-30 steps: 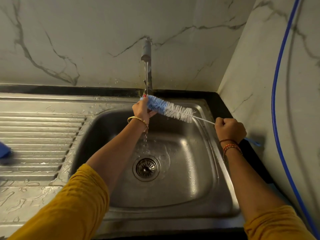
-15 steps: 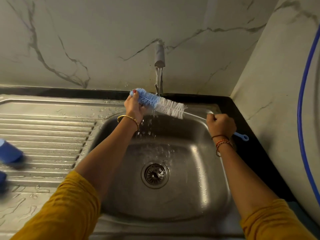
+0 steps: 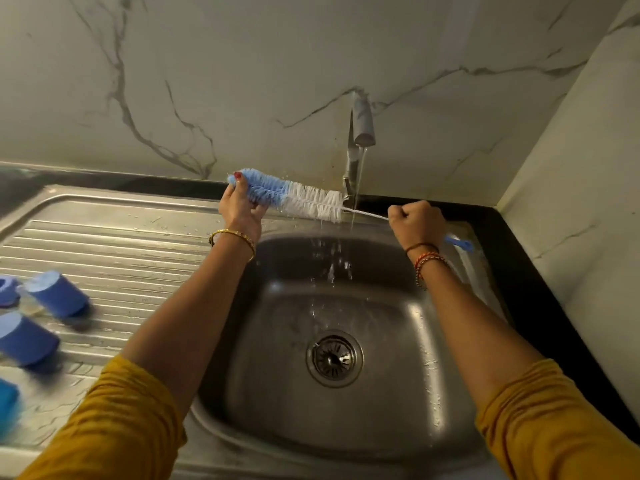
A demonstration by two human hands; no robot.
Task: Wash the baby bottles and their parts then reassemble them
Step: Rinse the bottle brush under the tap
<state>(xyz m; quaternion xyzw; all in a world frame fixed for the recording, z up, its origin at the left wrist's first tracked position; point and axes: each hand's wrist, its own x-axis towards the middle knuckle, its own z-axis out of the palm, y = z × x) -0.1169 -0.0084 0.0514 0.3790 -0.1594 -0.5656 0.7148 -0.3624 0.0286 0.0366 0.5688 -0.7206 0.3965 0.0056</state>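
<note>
A long bottle brush (image 3: 301, 199) with blue and white bristles is held level over the back of the steel sink (image 3: 346, 427). My left hand (image 3: 240, 211) grips the blue bristle end. My right hand (image 3: 417, 221) is fisted round the wire handle, whose blue tip (image 3: 459, 242) sticks out behind it. The tap (image 3: 362, 128) runs a thin stream just right of the white bristles, and drops fall into the basin. Two blue bottle caps (image 3: 57, 294) (image 3: 26, 341) lie blurred on the ribbed drainboard (image 3: 138, 244) at the left edge.
A blue ring part (image 3: 7, 289) and a teal object (image 3: 8, 407) sit at the far left edge, partly cut off. The drain strainer (image 3: 334, 357) is in the basin floor. Marble walls close in the back and the right side.
Both hands have carried the brush leftward, so the bristles have left the stream. The view has swung left, bringing the blue caps on the drainboard into sight.
</note>
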